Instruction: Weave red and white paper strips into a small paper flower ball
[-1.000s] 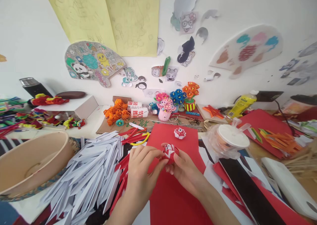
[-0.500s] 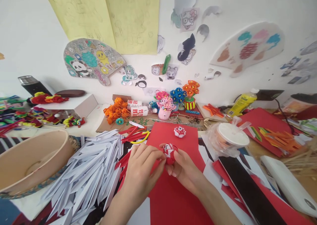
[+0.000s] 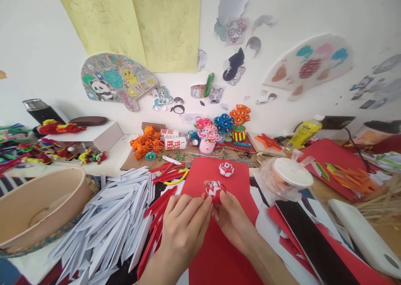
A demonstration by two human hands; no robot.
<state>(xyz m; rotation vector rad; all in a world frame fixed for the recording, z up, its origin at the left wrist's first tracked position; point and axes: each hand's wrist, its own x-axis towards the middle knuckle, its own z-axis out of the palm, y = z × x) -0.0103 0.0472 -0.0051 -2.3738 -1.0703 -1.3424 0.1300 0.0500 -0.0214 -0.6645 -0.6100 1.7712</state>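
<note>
Between my hands, over a red sheet [image 3: 224, 251], is a small red and white folded-paper flower [image 3: 215, 189]. My right hand [image 3: 233, 214] cups it from the right, thumb and fingers closed round its side. From the left, my left hand [image 3: 188, 218] presses curled fingers against the flower's lower left edge; the fingertips are partly hidden. Farther back on the sheet lies a second red and white paper flower [image 3: 226, 169]. Left of my left hand are red folded strips [image 3: 155, 218] and a large heap of white folded paper strips [image 3: 109, 218].
An oval basket [image 3: 44, 205] stands at the far left. To the right are a lidded white cup [image 3: 293, 172] in plastic, a black phone-like slab [image 3: 313, 239] and a white oblong device [image 3: 365, 235]. Behind sit orange craft flowers [image 3: 147, 142] and a pink flowerpot [image 3: 206, 145].
My left hand has turned and its fingers have closed in against the flower's lower left side. My right hand keeps its hold. The view has shifted slightly.
</note>
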